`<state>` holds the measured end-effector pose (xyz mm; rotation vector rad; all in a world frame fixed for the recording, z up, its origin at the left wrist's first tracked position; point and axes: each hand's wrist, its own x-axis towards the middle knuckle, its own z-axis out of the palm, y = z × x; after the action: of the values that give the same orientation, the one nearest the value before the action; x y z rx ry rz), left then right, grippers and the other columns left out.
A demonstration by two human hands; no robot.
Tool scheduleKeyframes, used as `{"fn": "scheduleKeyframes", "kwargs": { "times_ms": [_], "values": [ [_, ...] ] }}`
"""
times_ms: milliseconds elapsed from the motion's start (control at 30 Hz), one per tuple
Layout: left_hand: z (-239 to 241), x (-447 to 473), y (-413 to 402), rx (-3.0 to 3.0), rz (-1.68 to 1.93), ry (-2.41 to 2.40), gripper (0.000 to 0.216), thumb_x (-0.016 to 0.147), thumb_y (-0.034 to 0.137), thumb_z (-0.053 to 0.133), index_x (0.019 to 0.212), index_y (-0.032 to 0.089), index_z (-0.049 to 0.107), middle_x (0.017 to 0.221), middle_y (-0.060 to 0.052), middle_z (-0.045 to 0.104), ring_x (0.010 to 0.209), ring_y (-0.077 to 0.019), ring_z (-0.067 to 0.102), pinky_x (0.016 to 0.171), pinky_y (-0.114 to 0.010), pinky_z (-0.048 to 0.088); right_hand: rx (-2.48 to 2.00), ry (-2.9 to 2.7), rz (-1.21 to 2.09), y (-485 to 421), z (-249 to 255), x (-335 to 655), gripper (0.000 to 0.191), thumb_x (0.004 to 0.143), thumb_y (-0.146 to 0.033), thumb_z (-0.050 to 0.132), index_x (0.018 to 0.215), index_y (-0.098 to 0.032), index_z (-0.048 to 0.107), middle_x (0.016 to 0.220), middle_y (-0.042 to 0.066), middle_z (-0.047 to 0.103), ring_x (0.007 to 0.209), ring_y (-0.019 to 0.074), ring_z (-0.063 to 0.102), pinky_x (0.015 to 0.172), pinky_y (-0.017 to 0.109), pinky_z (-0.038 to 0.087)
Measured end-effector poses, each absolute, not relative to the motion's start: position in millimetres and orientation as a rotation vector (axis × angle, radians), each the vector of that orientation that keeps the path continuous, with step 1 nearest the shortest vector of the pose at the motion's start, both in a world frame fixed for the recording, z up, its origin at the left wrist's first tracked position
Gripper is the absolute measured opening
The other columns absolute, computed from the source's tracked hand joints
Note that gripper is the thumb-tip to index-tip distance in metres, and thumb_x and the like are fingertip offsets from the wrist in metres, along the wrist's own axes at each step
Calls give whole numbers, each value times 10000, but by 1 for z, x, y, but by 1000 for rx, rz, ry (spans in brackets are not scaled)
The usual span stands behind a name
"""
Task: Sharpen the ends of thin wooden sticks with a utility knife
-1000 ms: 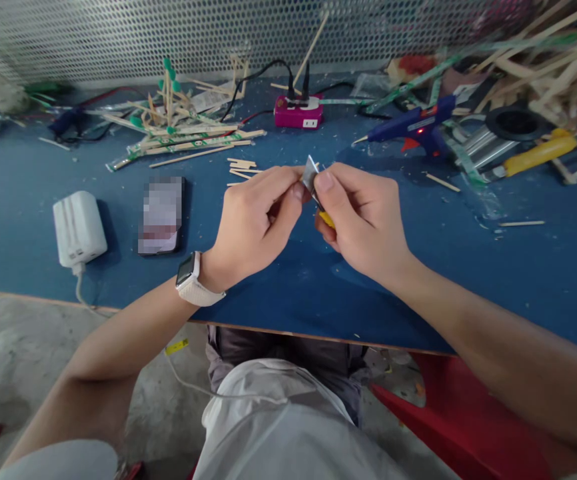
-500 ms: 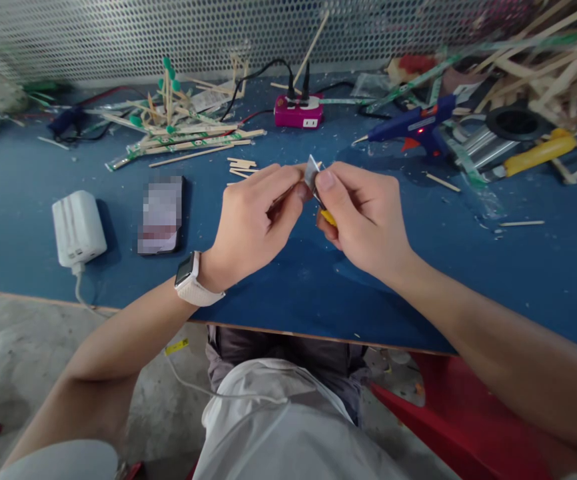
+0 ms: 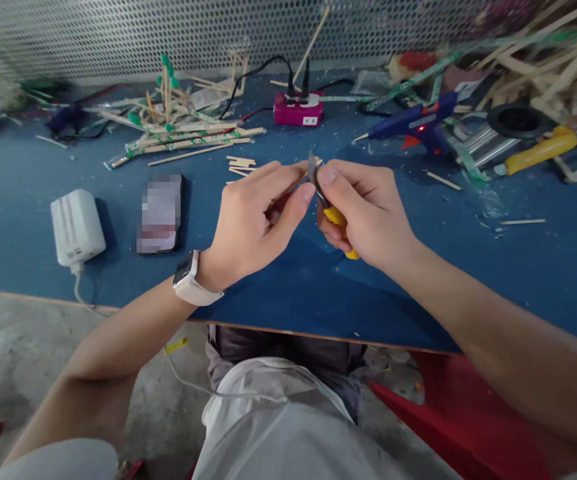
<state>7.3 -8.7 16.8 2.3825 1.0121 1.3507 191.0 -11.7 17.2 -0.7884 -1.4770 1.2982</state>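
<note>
Head view, over the blue tabletop (image 3: pixel 518 267). My right hand (image 3: pixel 368 213) is closed round a yellow-handled utility knife with a grey metal blade (image 3: pixel 336 217), thumb pressed to the blade's side. The knife is held in the air above the table's near half, blade pointing away from me. My left hand (image 3: pixel 253 223) has thumb and forefinger pinched together at the blade tip; whatever is between them is too small to tell. Blue hot-glue gun (image 3: pixel 413 123) lies beyond, black phone (image 3: pixel 160 213) off left.
</note>
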Motion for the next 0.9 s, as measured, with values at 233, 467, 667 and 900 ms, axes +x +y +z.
{"fn": "scheduleKeyframes", "kwargs": {
  "times_ms": [233,467,667,900],
  "values": [
    [17,7,-9,2409,1315,1042,366,1144,475,480,1110,235,754,732,-4,553,689,-145,561,705,-302,476,-790,-1492,1301,-11,20,192,496,1029,-623,694,755,-221,594,544,-64,433,383,78,394,339,262,278],
    [19,7,-7,2414,1338,1017,442,1109,569,502,938,224,719,687,2,525,637,-140,528,671,-307,441,-835,-1491,1199,-11,16,190,521,1032,-640,679,734,-227,565,542,-54,433,414,91,437,361,265,290],
    [20,8,-6,2416,1337,1053,472,1104,578,507,875,224,717,659,2,537,636,-139,523,645,-297,417,-844,-1474,1161,-13,14,188,533,1031,-649,674,725,-232,545,535,-56,418,392,93,432,351,276,285],
    [17,7,-5,2413,1303,1089,454,1108,542,523,845,215,696,682,-5,588,632,-135,542,632,-303,424,-854,-1504,1064,-13,12,188,545,1037,-646,666,711,-235,519,534,-53,396,416,99,459,371,276,310]
  ]
}}
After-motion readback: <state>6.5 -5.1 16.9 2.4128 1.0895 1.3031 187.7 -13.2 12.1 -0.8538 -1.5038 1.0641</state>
